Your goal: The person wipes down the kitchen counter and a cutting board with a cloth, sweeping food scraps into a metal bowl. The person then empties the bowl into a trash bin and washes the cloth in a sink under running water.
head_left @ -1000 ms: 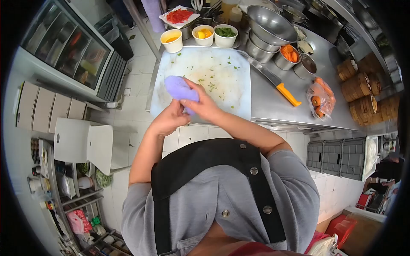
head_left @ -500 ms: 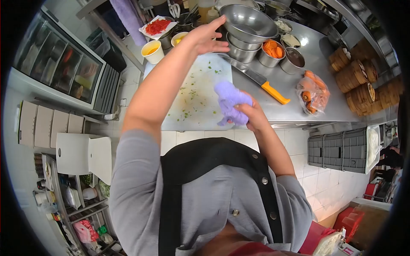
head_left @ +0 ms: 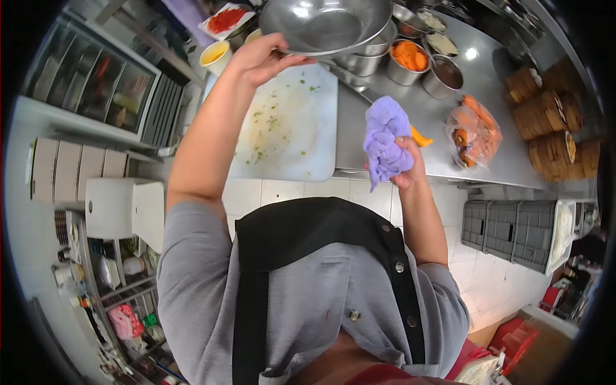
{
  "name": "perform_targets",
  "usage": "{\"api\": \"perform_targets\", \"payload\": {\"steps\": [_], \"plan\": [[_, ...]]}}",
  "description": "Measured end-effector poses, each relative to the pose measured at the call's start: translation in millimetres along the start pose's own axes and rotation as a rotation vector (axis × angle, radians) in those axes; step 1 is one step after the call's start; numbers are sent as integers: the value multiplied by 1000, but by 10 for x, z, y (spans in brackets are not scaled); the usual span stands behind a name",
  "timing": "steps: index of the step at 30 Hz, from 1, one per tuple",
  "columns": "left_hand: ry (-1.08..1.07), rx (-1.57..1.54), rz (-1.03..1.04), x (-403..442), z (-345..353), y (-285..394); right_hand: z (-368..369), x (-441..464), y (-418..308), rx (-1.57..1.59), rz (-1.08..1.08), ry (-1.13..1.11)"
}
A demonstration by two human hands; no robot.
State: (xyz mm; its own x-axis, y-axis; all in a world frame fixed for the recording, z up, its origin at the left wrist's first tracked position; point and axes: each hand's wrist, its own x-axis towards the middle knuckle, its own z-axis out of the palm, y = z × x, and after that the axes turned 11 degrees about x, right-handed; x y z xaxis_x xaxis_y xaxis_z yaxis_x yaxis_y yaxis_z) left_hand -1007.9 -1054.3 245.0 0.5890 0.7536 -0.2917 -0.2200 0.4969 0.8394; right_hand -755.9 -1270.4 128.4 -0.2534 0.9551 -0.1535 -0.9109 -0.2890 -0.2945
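Fingers of my left hand (head_left: 262,61) grip the rim of a large steel bowl (head_left: 327,25), which is lifted over the back edge of the white cutting board (head_left: 289,135). Green and orange scraps dot that board. In my right hand (head_left: 410,160) is a crumpled purple cloth (head_left: 387,138), held above the front of the steel counter. The cloth partly covers a knife, whose yellow handle (head_left: 421,136) shows just beyond it.
Behind the board stand a cup of yellow liquid (head_left: 215,58) and a plate of red strips (head_left: 226,20). To the right are a pot of carrot slices (head_left: 409,62), a pot of dark liquid (head_left: 443,77), bagged carrots (head_left: 473,131) and bamboo steamers (head_left: 542,115).
My left hand, earlier empty and reaching toward the bowl, has taken its rim, and the bowl has come off the stacked pots toward the left. My right hand and the cloth have moved right.
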Motion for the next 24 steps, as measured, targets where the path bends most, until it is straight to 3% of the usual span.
{"api": "perform_targets", "payload": {"steps": [5, 7, 8, 10, 11, 13, 14, 16, 19, 21, 23, 24], "plan": [[352, 116, 194, -1517, -678, -237, 249, 513, 54, -302, -59, 47], [461, 129, 243, -2161, -959, -405, 410, 748, 55, -729, -279, 53], [523, 159, 241, -2470, -1093, -479, 411, 919, 4, -738, -279, 46], [746, 159, 208, -3009, -1165, -631, 333, 1305, -82, -1567, -545, 47], [816, 146, 231, -3241, -1277, -746, 366, 1471, -51, -1575, -546, 47], [914, 148, 216, -3705, -1622, -1065, 427, 1752, 62, -1991, -759, 246], [942, 162, 184, -3899, -1776, -1242, 425, 1885, 140, -2002, -756, 244], [963, 162, 121, -4146, -1897, -1538, 345, 2118, 332, -2281, -606, 569], [914, 114, -68, -4327, -2173, -1982, 22, 2350, 660, -2508, -642, 489], [837, 90, -148, -4261, -2285, -2231, 211, 2221, 874, -2399, -620, 397], [724, 115, -208, -4055, -2296, -2350, 568, 1995, 1045, -2213, -370, 240], [663, 105, -187, -3925, -2235, -2364, 660, 1973, 1008, -2217, -375, 243]]}}
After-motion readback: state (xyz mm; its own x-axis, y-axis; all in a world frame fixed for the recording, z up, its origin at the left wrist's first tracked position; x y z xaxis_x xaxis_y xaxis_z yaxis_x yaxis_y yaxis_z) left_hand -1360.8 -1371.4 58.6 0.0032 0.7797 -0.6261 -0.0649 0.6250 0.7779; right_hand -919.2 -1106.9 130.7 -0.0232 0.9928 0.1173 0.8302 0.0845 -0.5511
